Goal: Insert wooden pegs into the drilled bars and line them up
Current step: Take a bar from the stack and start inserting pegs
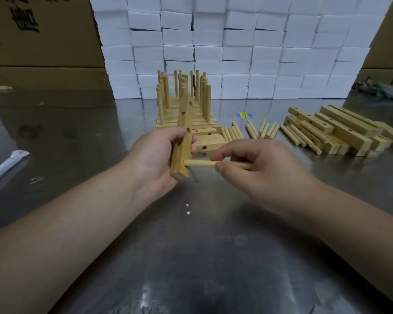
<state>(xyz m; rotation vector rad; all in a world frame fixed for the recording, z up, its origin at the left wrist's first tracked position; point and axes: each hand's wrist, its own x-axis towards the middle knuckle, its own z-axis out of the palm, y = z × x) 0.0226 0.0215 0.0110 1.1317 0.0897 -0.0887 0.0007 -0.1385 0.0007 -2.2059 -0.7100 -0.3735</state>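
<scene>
My left hand [154, 159] grips a drilled wooden bar [183, 141] that points away from me, its holes facing right. My right hand [254, 168] pinches a wooden peg [201, 163] held level, and the peg's left tip sits at the bar's nearest hole. Behind them stands a row of finished bars with upright pegs [184, 103]. Loose pegs [256, 130] lie to the right of that row. A pile of bare drilled bars [340, 130] lies at the far right.
The work surface is a shiny metal table [191, 257]. A wall of white foam blocks [236, 46] rises at the back, with cardboard boxes [39, 32] at the left. A white wrapped stick [5, 166] lies at the left edge, grey cloth [381, 88] at the right.
</scene>
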